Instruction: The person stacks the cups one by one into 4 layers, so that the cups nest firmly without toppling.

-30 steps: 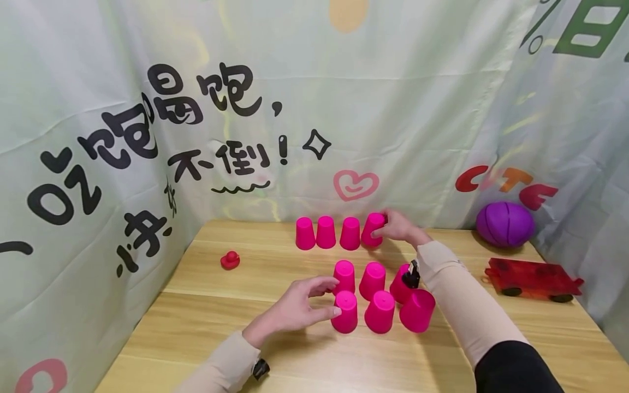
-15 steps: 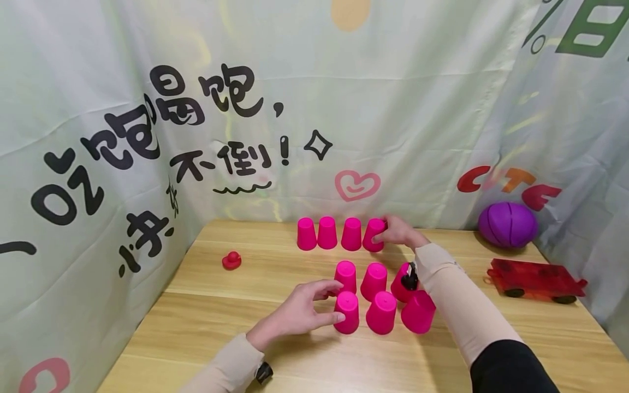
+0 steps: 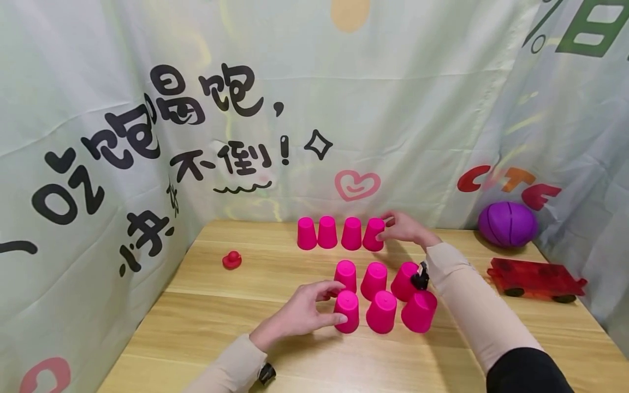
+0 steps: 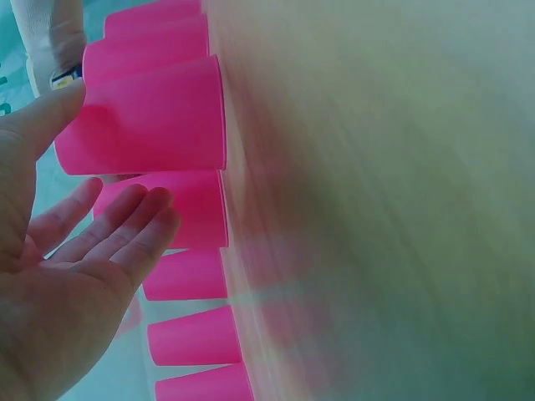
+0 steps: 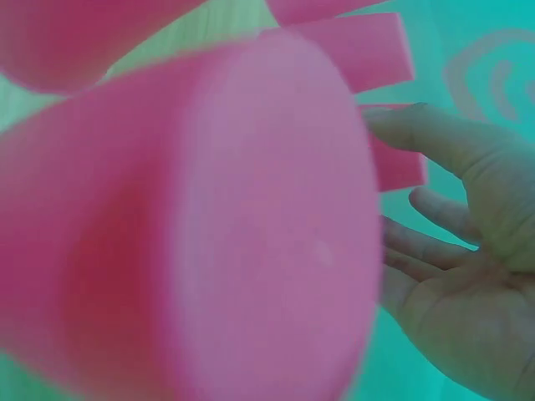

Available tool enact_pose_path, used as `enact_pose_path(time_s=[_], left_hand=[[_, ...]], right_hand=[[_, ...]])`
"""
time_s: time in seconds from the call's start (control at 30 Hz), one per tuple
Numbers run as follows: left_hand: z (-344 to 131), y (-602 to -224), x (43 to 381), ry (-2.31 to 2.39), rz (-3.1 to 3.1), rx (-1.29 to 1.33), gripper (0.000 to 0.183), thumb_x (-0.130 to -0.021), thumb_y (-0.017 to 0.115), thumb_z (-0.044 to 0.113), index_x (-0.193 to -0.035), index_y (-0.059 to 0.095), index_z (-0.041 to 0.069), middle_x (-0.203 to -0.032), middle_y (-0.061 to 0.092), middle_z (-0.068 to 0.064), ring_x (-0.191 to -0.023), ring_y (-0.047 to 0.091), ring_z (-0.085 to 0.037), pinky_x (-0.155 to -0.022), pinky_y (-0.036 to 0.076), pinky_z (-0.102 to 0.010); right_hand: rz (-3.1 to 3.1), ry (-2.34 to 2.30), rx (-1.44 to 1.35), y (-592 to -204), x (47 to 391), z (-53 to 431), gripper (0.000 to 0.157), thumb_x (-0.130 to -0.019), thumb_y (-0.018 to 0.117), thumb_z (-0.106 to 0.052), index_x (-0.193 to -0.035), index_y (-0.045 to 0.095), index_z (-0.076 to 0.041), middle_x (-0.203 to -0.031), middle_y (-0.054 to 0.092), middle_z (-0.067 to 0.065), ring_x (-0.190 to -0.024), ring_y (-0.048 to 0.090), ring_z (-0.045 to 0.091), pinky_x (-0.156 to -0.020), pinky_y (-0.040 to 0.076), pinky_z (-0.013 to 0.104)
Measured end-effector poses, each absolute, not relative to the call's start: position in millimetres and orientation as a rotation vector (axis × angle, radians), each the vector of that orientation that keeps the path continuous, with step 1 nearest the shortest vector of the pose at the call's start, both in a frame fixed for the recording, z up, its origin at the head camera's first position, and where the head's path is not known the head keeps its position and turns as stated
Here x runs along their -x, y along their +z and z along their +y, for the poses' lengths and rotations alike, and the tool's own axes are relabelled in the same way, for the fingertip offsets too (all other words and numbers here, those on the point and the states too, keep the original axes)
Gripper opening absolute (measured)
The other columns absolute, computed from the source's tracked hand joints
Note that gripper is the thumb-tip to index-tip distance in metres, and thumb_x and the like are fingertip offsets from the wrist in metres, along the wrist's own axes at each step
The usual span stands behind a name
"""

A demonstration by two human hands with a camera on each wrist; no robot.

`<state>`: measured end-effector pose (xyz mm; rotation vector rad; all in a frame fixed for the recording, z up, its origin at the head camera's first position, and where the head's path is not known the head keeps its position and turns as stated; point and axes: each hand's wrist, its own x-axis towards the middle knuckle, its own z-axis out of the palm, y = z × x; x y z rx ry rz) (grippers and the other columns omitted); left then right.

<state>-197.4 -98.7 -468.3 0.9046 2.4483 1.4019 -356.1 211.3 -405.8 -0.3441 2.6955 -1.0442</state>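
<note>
Several pink cups stand upside down in a back row, the rightmost cup (image 3: 372,236) right at the fingertips of my right hand (image 3: 405,228). That hand's fingers are spread and loose in the right wrist view, where a near cup (image 5: 276,234) hides part of them. Closer to me are two rows of three upside-down pink cups. My left hand (image 3: 304,310) lies beside their left end, thumb at the front-left cup (image 3: 348,314) and fingers by the cup behind it (image 3: 346,274). In the left wrist view its fingers (image 4: 138,238) are relaxed, curled round nothing.
A red rubber duck (image 3: 232,260) sits on the left of the wooden table (image 3: 206,327). On the right are a purple ball (image 3: 508,225) and a red toy car (image 3: 535,279). A printed curtain (image 3: 417,109) hangs behind the table.
The rightmost back cup has gone from slightly tilted to upright in the row. My right hand has loosened from it and drawn a little to the right. The left hand has barely moved.
</note>
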Motion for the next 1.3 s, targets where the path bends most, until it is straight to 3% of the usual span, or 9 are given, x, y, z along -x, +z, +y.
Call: enact_pose_path(time_s=[0.2,0.5,0.6,0.77,0.83,1.3], left_hand=[[-95.7,-471.8,196.6,1.379,2.460,-0.875,0.055,-0.088,0.088,0.031,-0.137,0.066,0.018,-0.128,0.072,0.006,-0.115,0.066,-0.009,-0.108,0.057,-0.038],[-97.6,-471.7,196.4,1.428,2.450,-0.868,0.050,-0.089,0.087,0.030,-0.131,0.065,0.019,-0.124,0.072,0.007,-0.117,0.068,-0.011,-0.109,0.057,-0.040],[-102.2,-469.9,195.9,1.484,2.442,-0.865,0.049,-0.089,0.087,0.029,-0.131,0.063,0.019,-0.124,0.072,0.005,-0.119,0.070,-0.014,-0.109,0.056,-0.039],[-112.7,-459.0,197.4,1.591,2.437,-0.835,0.050,-0.090,0.085,0.025,-0.133,0.061,0.018,-0.126,0.072,0.005,-0.118,0.071,-0.017,-0.108,0.057,-0.037],[-116.8,-453.9,199.7,1.620,2.457,-0.825,0.051,-0.091,0.085,0.024,-0.135,0.061,0.017,-0.126,0.072,0.004,-0.117,0.071,-0.018,-0.107,0.058,-0.037],[-133.8,-420.4,241.5,1.701,2.626,-0.793,0.051,-0.091,0.085,0.022,-0.134,0.058,0.014,-0.122,0.073,-0.001,-0.114,0.071,-0.019,-0.103,0.060,-0.044]], right_hand=[[2.728,-1.054,0.446,-393.2,343.0,225.5,0.071,-0.092,0.077,-0.021,-0.146,0.045,0.012,-0.143,0.055,0.039,-0.132,0.056,0.054,-0.109,0.052,0.061],[2.757,-1.242,0.524,-382.8,304.8,244.2,0.061,-0.098,0.075,-0.024,-0.147,0.050,0.003,-0.145,0.057,0.032,-0.132,0.058,0.050,-0.105,0.055,0.061],[2.761,-1.296,0.519,-382.3,288.1,252.6,0.060,-0.099,0.074,-0.026,-0.147,0.051,0.002,-0.144,0.059,0.030,-0.131,0.061,0.048,-0.103,0.058,0.054],[2.776,-1.359,0.519,-386.9,264.7,267.4,0.056,-0.101,0.073,-0.027,-0.146,0.054,0.000,-0.142,0.063,0.025,-0.128,0.064,0.043,-0.092,0.059,0.022],[2.780,-1.377,0.524,-390.5,256.5,272.1,0.055,-0.101,0.073,-0.026,-0.146,0.054,-0.001,-0.141,0.064,0.024,-0.126,0.065,0.041,-0.089,0.057,0.016],[2.799,-1.429,0.501,-412.4,199.9,284.6,0.050,-0.100,0.074,-0.023,-0.142,0.058,-0.001,-0.136,0.068,0.023,-0.116,0.071,0.010,-0.089,0.057,0.014]])
